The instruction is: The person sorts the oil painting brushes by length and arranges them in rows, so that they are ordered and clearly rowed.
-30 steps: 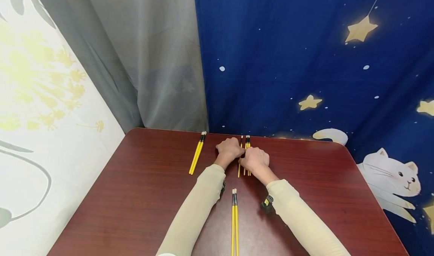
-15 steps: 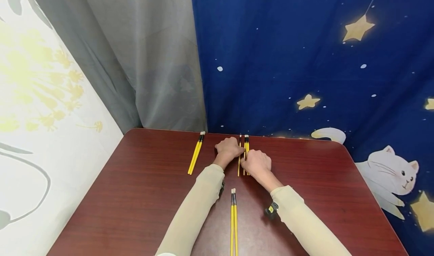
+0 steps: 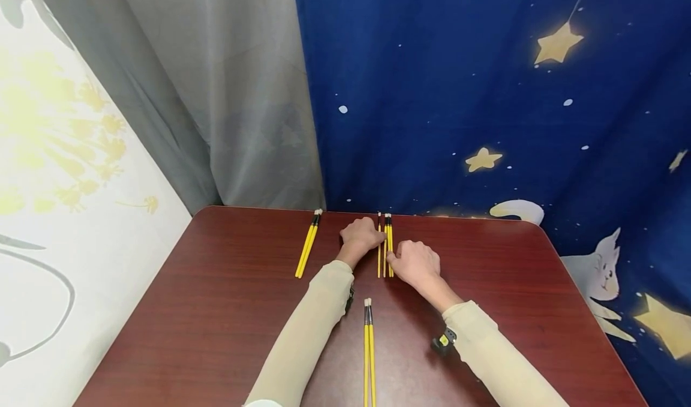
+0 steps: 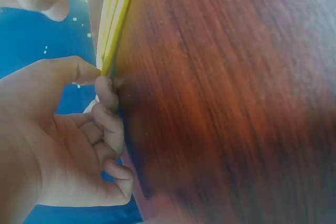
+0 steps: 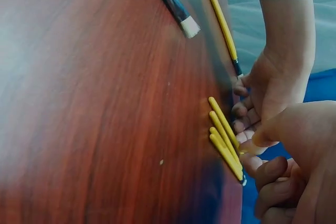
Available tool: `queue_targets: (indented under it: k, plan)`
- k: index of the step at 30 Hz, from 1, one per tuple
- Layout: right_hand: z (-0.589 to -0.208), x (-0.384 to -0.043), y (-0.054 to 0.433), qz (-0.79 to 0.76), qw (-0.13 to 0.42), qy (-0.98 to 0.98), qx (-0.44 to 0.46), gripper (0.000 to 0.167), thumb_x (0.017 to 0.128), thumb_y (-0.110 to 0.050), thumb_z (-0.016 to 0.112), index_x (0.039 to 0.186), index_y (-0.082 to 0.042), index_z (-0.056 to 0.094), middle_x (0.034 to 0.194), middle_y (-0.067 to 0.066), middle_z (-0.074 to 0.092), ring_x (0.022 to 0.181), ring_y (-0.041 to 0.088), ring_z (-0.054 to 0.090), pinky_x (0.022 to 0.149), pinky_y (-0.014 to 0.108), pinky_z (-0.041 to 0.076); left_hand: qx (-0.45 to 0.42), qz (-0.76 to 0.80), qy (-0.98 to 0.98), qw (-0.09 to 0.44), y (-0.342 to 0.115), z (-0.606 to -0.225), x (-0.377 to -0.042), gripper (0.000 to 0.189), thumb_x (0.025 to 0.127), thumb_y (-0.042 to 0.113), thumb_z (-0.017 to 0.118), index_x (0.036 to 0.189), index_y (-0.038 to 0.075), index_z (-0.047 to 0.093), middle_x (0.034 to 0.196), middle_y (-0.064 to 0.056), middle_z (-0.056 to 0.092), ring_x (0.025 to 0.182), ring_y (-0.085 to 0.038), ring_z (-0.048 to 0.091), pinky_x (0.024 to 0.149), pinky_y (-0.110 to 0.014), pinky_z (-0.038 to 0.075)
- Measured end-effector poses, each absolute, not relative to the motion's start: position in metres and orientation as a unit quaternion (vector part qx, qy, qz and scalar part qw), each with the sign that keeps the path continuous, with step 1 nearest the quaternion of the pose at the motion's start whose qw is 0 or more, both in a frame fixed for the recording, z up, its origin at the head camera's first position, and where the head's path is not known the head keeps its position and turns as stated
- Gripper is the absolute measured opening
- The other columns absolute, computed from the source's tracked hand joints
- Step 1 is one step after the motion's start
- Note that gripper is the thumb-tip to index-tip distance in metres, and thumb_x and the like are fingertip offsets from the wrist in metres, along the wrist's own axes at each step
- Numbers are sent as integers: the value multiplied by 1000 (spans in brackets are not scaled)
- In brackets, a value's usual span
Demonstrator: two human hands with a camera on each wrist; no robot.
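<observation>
Several yellow-handled paintbrushes [image 3: 390, 239] with black ferrules and pale bristles lie side by side near the table's far edge. From the left, my left hand [image 3: 361, 234] pinches a paintbrush of this group; in the left wrist view, its thumb and forefinger meet on a yellow handle [image 4: 116, 30]. My right hand [image 3: 415, 262] is just right of the group, fingers loosely curled, thumb pointing at the handles. In the right wrist view, the handle ends [image 5: 224, 129] fan slightly, and nothing shows held between the right thumb and forefinger. The left fingers' far side is hidden in the head view.
Two paintbrushes [image 3: 308, 245] lie together to the left of the left hand. Two more paintbrushes [image 3: 369, 347] lie between the forearms, nearer the person. The brown table [image 3: 216, 335] ends at a grey curtain [image 3: 259, 95] and a blue starry curtain [image 3: 399, 95].
My right hand has drawn away from the paintbrush group to the right and slightly nearer the person. The left hand stays at the group, whose brushes now lie closer together. The head view has shifted slightly.
</observation>
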State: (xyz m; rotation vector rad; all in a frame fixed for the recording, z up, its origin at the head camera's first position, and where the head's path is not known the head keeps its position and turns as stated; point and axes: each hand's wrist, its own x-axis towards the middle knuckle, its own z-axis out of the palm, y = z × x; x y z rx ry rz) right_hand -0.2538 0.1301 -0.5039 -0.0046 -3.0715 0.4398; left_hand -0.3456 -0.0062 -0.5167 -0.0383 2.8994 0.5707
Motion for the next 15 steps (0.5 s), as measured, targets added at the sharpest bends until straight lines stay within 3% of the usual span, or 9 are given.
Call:
queue_targets:
  k: [6,8,11,15]
  plan:
    - [-498,-252,145,149,1,-989,-8,46,98,-50,63,63,-21,58,67,3,62,65,27,63,53,42,45,-13,201,976,83,-9,-514,-342,30,96,44,68,87,16,74,103,-9,77,93,-31,68,101,-60,49]
    - [-494,-252,152,155,0,-988,-14,43,98,-52,62,67,-22,61,72,3,65,69,27,64,56,43,47,-10,208,975,79,-12,-513,-340,30,98,42,66,86,15,73,98,-9,76,90,-31,68,99,-58,51]
    - [-488,-251,164,170,0,-985,-17,43,99,-52,62,69,-22,62,72,3,65,71,27,64,58,43,47,-1,221,972,75,-18,-513,-339,37,100,42,63,75,16,67,79,-5,67,77,-27,64,84,-48,54]
    - [-486,-249,181,184,-1,-983,-21,42,100,-51,62,72,-20,62,69,2,62,71,26,62,58,40,45,29,272,959,73,-31,-513,-340,48,103,40,60,62,17,53,60,0,47,61,-21,52,61,-34,41]
